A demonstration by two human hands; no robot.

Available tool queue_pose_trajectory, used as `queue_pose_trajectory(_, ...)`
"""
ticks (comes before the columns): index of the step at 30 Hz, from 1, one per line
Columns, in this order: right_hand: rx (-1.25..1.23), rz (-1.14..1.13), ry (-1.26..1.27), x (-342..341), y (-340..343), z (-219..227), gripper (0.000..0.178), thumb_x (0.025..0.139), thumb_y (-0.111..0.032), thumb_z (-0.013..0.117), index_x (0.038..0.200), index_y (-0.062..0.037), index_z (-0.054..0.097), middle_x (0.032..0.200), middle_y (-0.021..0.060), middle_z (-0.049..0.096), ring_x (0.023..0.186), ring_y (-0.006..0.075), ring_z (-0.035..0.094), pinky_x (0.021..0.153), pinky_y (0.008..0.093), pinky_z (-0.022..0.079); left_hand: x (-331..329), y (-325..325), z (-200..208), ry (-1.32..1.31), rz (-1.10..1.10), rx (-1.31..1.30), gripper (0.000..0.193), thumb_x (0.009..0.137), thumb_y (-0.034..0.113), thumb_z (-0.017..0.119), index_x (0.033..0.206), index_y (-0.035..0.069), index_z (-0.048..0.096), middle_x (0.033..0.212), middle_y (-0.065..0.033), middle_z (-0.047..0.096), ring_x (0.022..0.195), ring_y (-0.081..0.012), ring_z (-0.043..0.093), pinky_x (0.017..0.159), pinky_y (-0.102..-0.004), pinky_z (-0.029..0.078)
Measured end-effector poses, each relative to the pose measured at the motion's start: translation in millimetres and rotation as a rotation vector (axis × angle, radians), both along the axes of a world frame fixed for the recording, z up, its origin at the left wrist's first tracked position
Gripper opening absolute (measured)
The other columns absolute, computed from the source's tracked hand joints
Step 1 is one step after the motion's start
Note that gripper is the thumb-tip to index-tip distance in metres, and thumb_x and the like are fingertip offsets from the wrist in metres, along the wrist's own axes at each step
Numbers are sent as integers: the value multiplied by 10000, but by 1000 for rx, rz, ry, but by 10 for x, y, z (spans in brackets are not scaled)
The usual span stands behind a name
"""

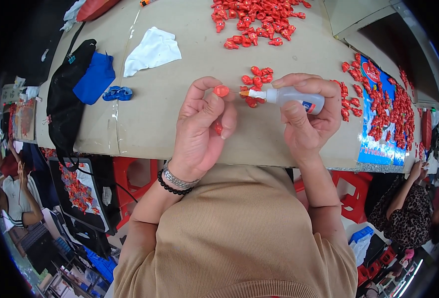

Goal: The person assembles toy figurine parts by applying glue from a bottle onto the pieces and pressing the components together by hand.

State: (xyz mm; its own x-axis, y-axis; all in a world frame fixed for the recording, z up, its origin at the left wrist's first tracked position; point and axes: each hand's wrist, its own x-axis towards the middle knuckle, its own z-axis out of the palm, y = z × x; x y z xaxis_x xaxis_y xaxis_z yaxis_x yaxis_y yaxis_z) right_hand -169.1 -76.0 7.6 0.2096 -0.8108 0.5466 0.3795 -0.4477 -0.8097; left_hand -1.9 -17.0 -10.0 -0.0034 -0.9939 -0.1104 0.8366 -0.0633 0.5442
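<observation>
So a small red piece (221,91) is pinched in the left hand (199,119) near 12 o'clock, with another red bit (218,128) kinda tucked by the palm. A squeeze bottle (292,96) is gripped by the right hand (309,130) around 2, nozzle pointed toward 9. The bench (152,119) is scattered with red pieces (266,17) past 12.

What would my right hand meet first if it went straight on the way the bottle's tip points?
Most likely the red piece held in the left hand, with the bottle leading the right hand. Depth is unclear, so the tip might pass above or below.
</observation>
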Motion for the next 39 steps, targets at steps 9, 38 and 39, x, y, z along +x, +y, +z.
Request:
queue_pose_trajectory(9, 107, -48, -20, 36, -34, -41, 237, 865, -121, 649, 1030, -52, 492, 959, 185, 629, 500, 46, 412, 431, 168, 338, -22, -1, 21, 135, -46, 17, 109, 951, 113, 504, 1054, 89, 479, 976, -83, 609, 594, -95, 439, 481, -207, 350)
queue_pose_trajectory(38, 120, 60, -50, 11, -13, -20, 231, 846, 57, 566, 1043, -11, 469, 998, 199, 615, 839, 190, 621, 746, 301, 521, -51, 14, -22, 71, -100, 16, 187, 943, 148, 532, 1108, 61, 534, 957, -66, 614, 617, -116, 499, 516, -228, 378)
queue_pose_trajectory(39, 126, 59, -47, 14, -17, -20, 232, 844, 59, 564, 1044, -12, 469, 997, 198, 615, 840, 190, 621, 748, 301, 521, -51, 12, -22, 71, -100, 16, 187, 943, 147, 533, 1109, 62, 535, 958, -66, 614, 617, -116, 499, 517, -228, 378)
